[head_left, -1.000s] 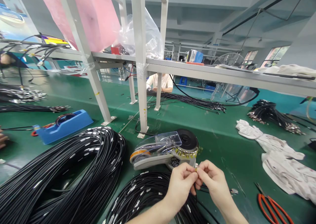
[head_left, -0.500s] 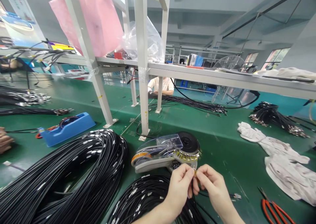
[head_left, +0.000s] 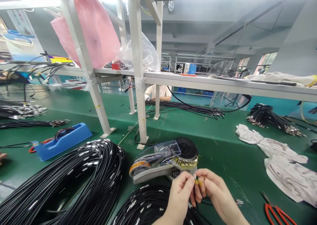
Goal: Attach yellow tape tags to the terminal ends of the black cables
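Observation:
My left hand and my right hand meet in front of a tape dispenser, fingers pinched together. Between the fingertips shows a small piece of yellow tape. Both hands hold it at a black cable, which runs down below the fingers; how far the tape wraps it is hidden. The grey tape dispenser has a clear cover, an orange roll and a black wheel edged with cut yellow tape strips. Beneath my left wrist lies a coil of black cables with white tags.
A larger cable coil lies at left, near a blue tape holder. Red-handled pliers and white gloves are at right. Shelf posts rise from the green table. A person sits across, behind more cables.
My view has tipped upward, so the bench sits lower in the picture. The hands stay together near the dispenser, and more of the yellow tape shows between the fingers.

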